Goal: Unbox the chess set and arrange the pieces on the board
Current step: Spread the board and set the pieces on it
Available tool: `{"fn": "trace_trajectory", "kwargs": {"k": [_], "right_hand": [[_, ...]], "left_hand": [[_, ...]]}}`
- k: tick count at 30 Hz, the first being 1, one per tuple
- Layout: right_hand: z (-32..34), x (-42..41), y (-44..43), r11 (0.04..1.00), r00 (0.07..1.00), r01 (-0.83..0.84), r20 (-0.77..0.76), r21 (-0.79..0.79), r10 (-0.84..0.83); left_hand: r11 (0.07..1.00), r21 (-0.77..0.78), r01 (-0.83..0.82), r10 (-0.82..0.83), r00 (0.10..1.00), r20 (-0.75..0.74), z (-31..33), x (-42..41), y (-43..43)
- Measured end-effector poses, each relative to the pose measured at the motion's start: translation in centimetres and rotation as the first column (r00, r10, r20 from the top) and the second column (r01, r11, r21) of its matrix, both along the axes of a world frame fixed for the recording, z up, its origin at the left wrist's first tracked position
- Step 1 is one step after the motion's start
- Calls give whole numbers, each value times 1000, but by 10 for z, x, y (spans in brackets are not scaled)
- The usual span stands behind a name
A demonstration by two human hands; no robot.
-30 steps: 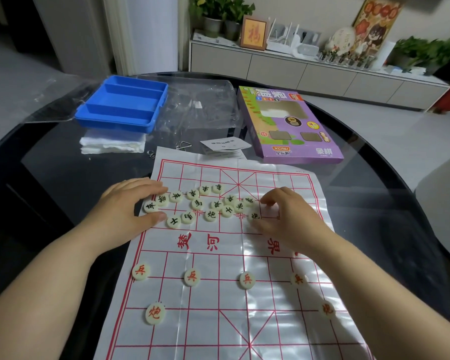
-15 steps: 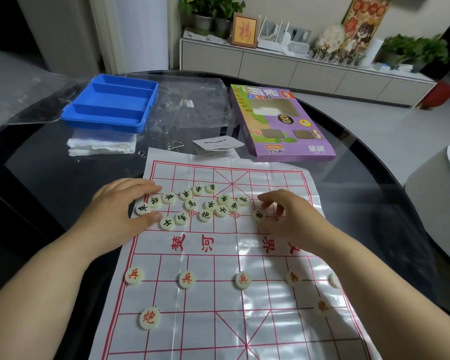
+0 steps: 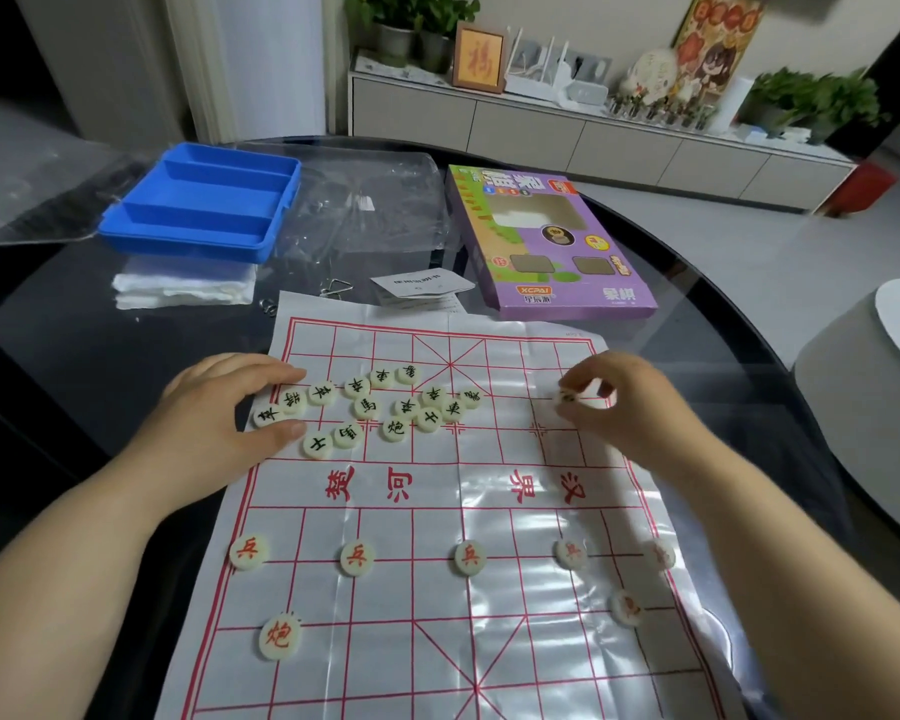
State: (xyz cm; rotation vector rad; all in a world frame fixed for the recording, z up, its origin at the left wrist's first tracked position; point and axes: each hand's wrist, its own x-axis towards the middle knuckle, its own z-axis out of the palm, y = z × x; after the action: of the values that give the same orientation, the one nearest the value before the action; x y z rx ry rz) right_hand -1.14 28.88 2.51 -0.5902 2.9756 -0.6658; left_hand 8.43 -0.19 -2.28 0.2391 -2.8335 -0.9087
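A white plastic board sheet with a red grid lies on the dark glass table. Several cream discs with black characters sit bunched on its far half. My left hand rests at the left end of that bunch, forefinger and thumb on either side of the leftmost disc. My right hand is over the far right of the grid and pinches one black-marked disc in its fingertips. Red-marked discs stand on the near half: a row of soldiers and two cannons.
The purple chess box lies beyond the sheet on the right. A blue divided tray, a clear plastic bag, folded white paper and a leaflet lie behind it. The table's round edge curves along the right.
My right hand has picked one black-marked disc from the right end of the bunch and carried it right and farther away across the grid. The left hand has stayed put.
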Motion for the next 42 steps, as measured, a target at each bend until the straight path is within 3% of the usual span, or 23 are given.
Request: {"fn": "trace_trajectory", "kwargs": {"k": [7, 31, 37, 42], "right_hand": [[-3, -15, 18, 997, 997, 36, 64, 70, -40], [-4, -10, 8, 1000, 1000, -22, 1, 9, 22], [4, 4, -37, 965, 965, -263, -10, 21, 263], [-7, -8, -79, 955, 957, -291, 27, 49, 290]], "left_hand": [[1000, -2, -3, 3, 1000, 14, 0, 0, 1], [1000, 26, -10, 9, 999, 32, 3, 1, 1], [991, 128, -24, 16, 998, 62, 5, 3, -4], [983, 180, -36, 33, 999, 21, 5, 4, -3]]}}
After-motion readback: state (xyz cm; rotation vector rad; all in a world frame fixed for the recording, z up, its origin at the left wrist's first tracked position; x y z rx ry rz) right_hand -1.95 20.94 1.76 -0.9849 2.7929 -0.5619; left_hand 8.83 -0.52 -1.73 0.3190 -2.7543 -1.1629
